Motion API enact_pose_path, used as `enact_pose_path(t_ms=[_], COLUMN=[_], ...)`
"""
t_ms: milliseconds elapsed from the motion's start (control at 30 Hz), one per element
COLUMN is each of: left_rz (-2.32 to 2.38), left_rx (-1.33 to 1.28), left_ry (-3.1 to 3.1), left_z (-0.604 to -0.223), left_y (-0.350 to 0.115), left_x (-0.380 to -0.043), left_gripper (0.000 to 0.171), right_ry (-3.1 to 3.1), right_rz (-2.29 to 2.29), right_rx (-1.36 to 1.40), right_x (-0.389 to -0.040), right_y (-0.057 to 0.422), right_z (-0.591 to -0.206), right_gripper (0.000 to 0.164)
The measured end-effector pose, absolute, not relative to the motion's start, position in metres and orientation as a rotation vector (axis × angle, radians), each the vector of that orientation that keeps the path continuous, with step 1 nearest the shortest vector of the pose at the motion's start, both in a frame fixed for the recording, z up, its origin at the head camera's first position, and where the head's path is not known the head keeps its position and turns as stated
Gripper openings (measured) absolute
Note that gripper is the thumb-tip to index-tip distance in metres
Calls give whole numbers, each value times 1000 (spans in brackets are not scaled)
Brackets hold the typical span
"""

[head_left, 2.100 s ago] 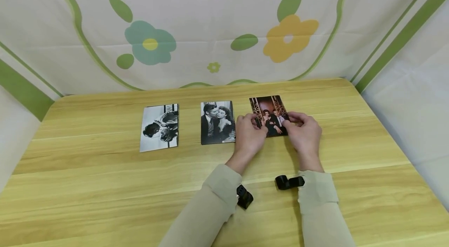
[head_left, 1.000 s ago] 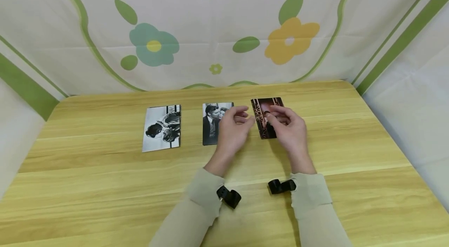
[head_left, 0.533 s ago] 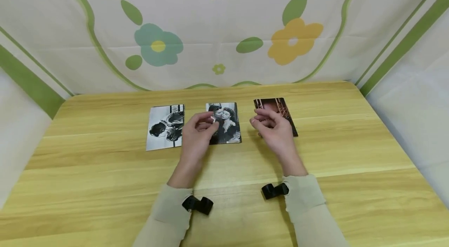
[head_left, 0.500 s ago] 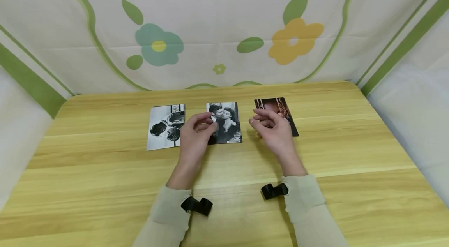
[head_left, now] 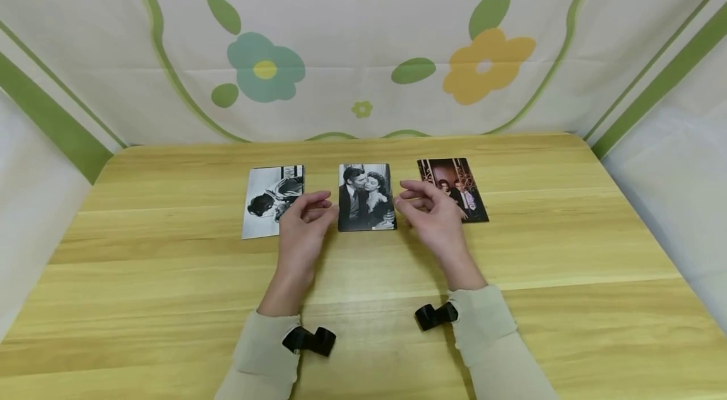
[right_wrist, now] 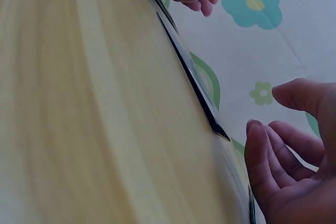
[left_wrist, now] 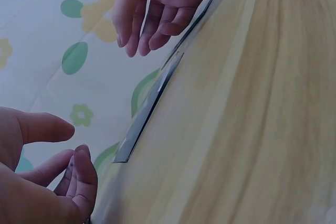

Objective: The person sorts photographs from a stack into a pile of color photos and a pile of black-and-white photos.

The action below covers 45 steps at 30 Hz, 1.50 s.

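Three photo prints lie flat in a row on the wooden table. The middle one, a black-and-white photo (head_left: pixel 366 198) of a couple, sits between my two hands. My left hand (head_left: pixel 298 233) hovers at its left side, partly covering the black-and-white left photo (head_left: pixel 261 207). On the other side my right hand (head_left: pixel 437 217) is raised by its right edge, in front of the colour photo (head_left: pixel 445 173). Both hands have loosely bent fingers and hold nothing. In the left wrist view a gap shows between the left fingers (left_wrist: pixel 84 177) and the middle photo (left_wrist: pixel 149 111).
A wooden tabletop (head_left: pixel 363 337) spreads toward me. Behind it hangs a white cloth (head_left: pixel 341 28) with flowers and green lines, and white cloth also flanks both sides. A black wrist camera (head_left: pixel 309 341) is on the left sleeve, another wrist camera (head_left: pixel 436 316) on the right.
Both hands gripped the right photo's edges at first, then let go and moved left. The left hand crossed over the middle photo to its left side; the right hand now stands at its right.
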<state>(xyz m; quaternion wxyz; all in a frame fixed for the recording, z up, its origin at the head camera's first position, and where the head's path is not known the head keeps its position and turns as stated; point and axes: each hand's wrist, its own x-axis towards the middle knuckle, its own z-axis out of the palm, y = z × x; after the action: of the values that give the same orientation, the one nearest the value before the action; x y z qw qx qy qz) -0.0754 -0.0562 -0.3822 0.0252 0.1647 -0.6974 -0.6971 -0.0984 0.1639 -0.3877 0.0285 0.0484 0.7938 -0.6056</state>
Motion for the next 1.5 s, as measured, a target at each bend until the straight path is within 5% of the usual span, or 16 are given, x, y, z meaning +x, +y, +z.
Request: enact_pose_path(t_ms=[567, 967, 1500], left_rz=[-1956, -1768, -1792], left_rx=[463, 314, 324], left_ry=[-2515, -2687, -2669], left_z=[-386, -390, -389], left_y=[-55, -48, -44], left_x=[-76, -78, -78], left_gripper=[44, 66, 64], right_ry=[2602, 2772, 2790], right_rz=[-1665, -1349, -1389], right_rx=[113, 80, 93], right_x=[-98, -97, -95], right_y=[149, 139, 137], right_z=[-396, -394, -399], right_gripper=[48, 68, 67])
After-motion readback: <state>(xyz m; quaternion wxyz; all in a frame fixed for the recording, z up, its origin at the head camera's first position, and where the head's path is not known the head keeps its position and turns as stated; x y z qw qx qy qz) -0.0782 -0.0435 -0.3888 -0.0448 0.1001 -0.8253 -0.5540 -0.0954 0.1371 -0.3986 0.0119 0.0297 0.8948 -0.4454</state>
